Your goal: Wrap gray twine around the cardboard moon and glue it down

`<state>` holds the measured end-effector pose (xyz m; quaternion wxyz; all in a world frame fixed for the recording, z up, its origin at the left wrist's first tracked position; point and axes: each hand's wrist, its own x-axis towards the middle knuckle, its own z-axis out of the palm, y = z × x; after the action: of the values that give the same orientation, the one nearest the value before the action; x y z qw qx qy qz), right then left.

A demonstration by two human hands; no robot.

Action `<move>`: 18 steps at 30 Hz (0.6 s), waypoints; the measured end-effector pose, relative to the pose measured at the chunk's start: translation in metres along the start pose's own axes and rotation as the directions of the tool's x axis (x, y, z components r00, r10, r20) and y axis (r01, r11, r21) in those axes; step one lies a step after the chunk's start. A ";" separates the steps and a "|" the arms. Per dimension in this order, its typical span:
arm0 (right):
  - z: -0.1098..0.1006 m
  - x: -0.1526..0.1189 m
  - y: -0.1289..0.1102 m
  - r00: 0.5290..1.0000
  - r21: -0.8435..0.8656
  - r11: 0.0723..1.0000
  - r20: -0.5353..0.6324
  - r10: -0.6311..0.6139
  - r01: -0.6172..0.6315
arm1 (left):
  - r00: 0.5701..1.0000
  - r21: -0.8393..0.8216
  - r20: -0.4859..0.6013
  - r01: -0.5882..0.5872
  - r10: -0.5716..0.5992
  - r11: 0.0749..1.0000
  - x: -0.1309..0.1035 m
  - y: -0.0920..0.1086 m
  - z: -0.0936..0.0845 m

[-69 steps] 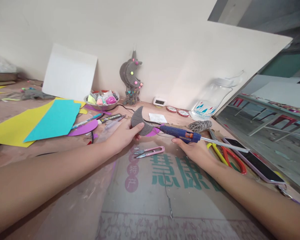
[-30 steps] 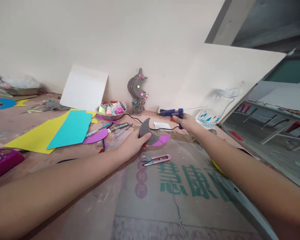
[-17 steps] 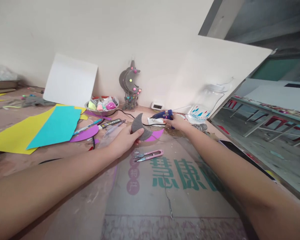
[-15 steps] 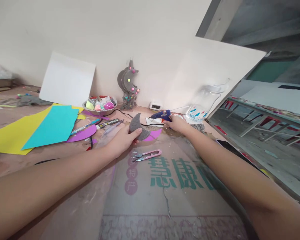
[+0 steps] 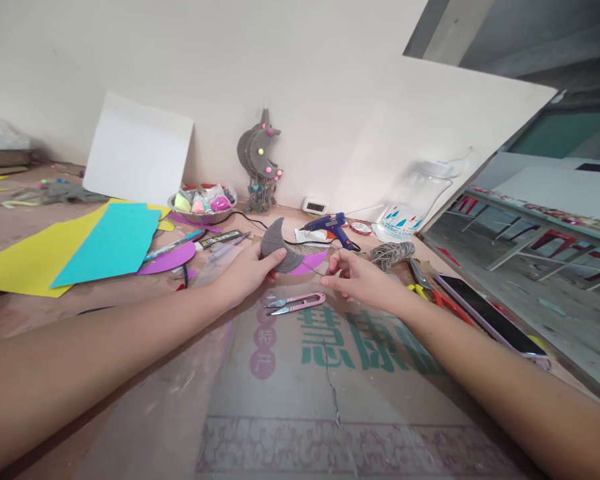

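My left hand (image 5: 253, 270) pinches a crescent moon (image 5: 279, 243), partly wrapped in grey yarn. Its unwrapped purple tip (image 5: 309, 263) points right, toward my other hand. A grey strand of yarn (image 5: 314, 270) runs from the wrapped part to my right hand (image 5: 357, 277), whose fingers are closed on it. Just below the crescent lie pink thread snips (image 5: 296, 304) on a printed plastic sheet (image 5: 280, 400). Behind my right hand rests a blue hot glue gun (image 5: 333, 228), untouched. A ball of grey yarn (image 5: 393, 255) sits to its right.
A finished moon hanging (image 5: 261, 157) is on the white wall. Coloured sheets (image 5: 107, 243), pens and a bowl (image 5: 203, 215) of clay packets lie left. A small clock (image 5: 315, 205), clear jug (image 5: 413, 200), pliers (image 5: 450, 307) and phone (image 5: 490, 317) are at the back and right.
My right hand has let go of the glue gun and come back toward the crescent, where it now holds the yarn strand. My left hand keeps its hold on the crescent.
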<state>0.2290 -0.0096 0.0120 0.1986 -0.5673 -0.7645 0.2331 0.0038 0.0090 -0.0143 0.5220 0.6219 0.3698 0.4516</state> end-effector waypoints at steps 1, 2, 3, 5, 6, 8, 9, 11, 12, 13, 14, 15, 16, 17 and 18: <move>-0.001 0.001 0.000 1.000 0.036 0.999 0.022 -0.003 0.002 | 1.000 0.007 -0.005 0.003 -0.003 1.000 0.000 -0.001 -0.001; -0.004 0.002 0.000 0.999 0.049 0.999 0.028 -0.017 0.016 | 1.000 0.015 -0.008 0.006 -0.006 1.000 0.000 -0.001 -0.001; -0.006 0.003 0.000 0.999 0.041 0.998 0.013 -0.040 0.039 | 1.000 0.027 -0.009 0.011 -0.011 1.000 0.000 -0.001 -0.001; -0.010 0.003 -0.002 0.994 -0.012 0.996 -0.072 -0.088 0.087 | 1.000 0.069 0.005 0.022 -0.023 0.997 -0.001 0.000 -0.001; -0.012 0.003 -0.003 0.987 -0.043 0.994 -0.121 -0.103 0.099 | 0.999 0.088 0.018 0.031 -0.033 0.996 -0.001 0.001 -0.001; -0.012 0.002 -0.004 0.972 -0.099 0.990 -0.202 -0.118 0.100 | 0.997 0.095 0.051 0.059 -0.064 0.994 -0.003 0.003 0.001; -0.012 0.002 -0.005 0.967 -0.120 0.988 -0.225 -0.124 0.098 | 0.995 0.080 0.066 0.073 -0.078 0.994 -0.004 0.004 0.002; -0.010 0.001 -0.005 0.959 -0.135 0.986 -0.249 -0.134 0.102 | 0.992 0.052 0.083 0.088 -0.092 0.995 -0.005 0.006 0.003; -0.009 0.001 -0.005 0.957 -0.133 0.985 -0.255 -0.138 0.106 | 0.992 0.050 0.085 0.086 -0.090 0.995 -0.006 0.006 0.003; -0.008 0.000 -0.005 0.956 -0.126 0.986 -0.258 -0.139 0.109 | 0.993 0.056 0.085 0.081 -0.086 0.995 -0.006 0.006 0.004; -0.007 0.000 -0.005 0.955 -0.118 0.987 -0.262 -0.139 0.111 | 0.993 0.064 0.082 0.078 -0.083 0.995 -0.006 0.007 0.003; -0.006 0.000 -0.005 0.954 -0.113 0.988 -0.267 -0.136 0.109 | 0.993 0.076 0.083 0.077 -0.083 0.994 -0.006 0.007 0.003; -0.006 0.000 -0.005 0.954 -0.109 0.989 -0.271 -0.129 0.103 | 0.993 0.089 0.087 0.078 -0.086 0.993 -0.006 0.007 0.003; -0.006 0.000 -0.005 0.954 -0.106 0.990 -0.275 -0.120 0.094 | 0.992 0.100 0.093 0.080 -0.090 0.992 -0.005 0.007 0.002; -0.005 0.000 -0.006 0.954 -0.104 0.991 -0.278 -0.110 0.084 | 0.991 0.109 0.101 0.081 -0.093 0.991 -0.005 0.008 0.002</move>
<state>0.2277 -0.0105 0.0198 0.2912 -0.5652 -0.7648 0.1043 0.0037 0.0020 -0.0077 0.5266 0.6549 0.3916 0.3747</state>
